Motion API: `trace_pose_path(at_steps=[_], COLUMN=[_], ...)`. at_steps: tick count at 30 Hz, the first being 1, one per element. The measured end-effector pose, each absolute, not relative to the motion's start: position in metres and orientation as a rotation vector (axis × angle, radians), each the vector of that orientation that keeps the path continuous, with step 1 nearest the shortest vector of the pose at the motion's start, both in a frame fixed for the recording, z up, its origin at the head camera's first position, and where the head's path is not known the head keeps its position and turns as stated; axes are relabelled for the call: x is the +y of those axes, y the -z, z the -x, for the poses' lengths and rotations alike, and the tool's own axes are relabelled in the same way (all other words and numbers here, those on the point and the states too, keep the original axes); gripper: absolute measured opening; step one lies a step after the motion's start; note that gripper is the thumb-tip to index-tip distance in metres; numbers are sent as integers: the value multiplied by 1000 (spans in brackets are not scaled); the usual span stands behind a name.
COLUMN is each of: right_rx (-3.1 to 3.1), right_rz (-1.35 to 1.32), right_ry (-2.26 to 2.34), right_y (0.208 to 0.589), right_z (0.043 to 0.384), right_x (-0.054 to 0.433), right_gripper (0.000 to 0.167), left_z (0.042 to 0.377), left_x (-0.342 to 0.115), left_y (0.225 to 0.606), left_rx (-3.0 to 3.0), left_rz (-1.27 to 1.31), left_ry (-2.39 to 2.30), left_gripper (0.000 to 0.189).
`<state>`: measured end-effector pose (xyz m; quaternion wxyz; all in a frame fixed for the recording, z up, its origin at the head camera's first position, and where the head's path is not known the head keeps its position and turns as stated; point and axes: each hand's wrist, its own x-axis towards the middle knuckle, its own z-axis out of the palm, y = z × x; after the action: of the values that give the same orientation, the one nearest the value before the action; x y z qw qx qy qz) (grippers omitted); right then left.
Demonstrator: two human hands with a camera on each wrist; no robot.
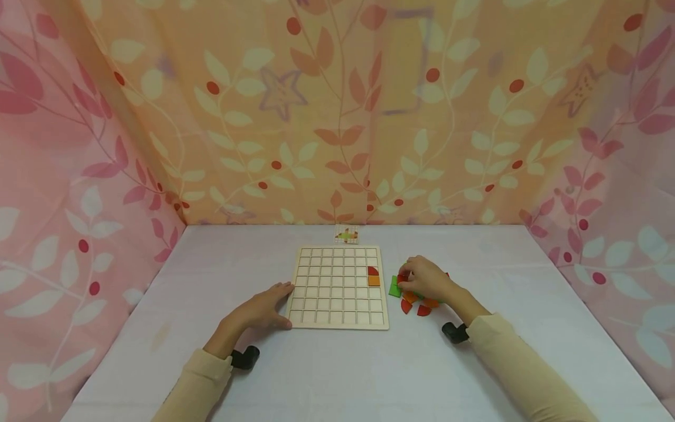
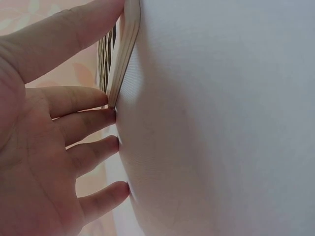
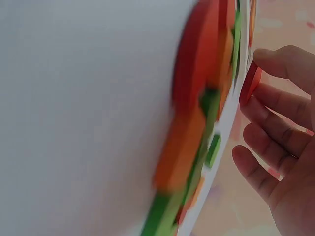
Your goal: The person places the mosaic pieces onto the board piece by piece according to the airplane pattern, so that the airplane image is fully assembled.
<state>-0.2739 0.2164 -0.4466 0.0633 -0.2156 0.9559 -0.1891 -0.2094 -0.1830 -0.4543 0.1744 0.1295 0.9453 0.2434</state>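
Observation:
A square wooden grid board (image 1: 337, 291) lies on the white table. In its right-hand column sit a red quarter-circle piece (image 1: 373, 271) and, just below it, an orange square piece (image 1: 374, 281). My left hand (image 1: 262, 308) rests at the board's left edge, thumb and fingertips touching it, fingers fairly straight in the left wrist view. Right of the board, my right hand (image 1: 428, 278) pinches a red piece (image 3: 251, 81) between thumb and fingers. Beneath and around that hand is a loose pile of red, orange and green pieces (image 3: 179, 147), partly hidden by it in the head view.
Behind the board lies a small pattern card (image 1: 346, 234) with a coloured design on a grid. Floral curtains (image 1: 337, 117) enclose the table at the back and both sides. Black wrist devices (image 1: 245, 357) show at both sleeves.

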Motion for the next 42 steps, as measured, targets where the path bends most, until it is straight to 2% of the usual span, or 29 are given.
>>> trace_pose_path(at_steps=[9,17,34,42], right_rx=[2876,2887,2915,2903], right_rz=[642,754,909,892], right_ry=[547,500,348,337], right_y=[449,448,448,454], right_z=[268,264,260,261], right_x=[184,166,154,152], right_gripper=[27,28,25,26], left_z=[211,211,212,210], left_x=[-184,-183,-182,-182], left_y=[453,452,453,455], left_rx=[2675,2672,2686,2673], left_rz=[-357,-352,-362,-344], left_ry=[-690,-708,-691,-712], left_gripper=[91,92,91,92])
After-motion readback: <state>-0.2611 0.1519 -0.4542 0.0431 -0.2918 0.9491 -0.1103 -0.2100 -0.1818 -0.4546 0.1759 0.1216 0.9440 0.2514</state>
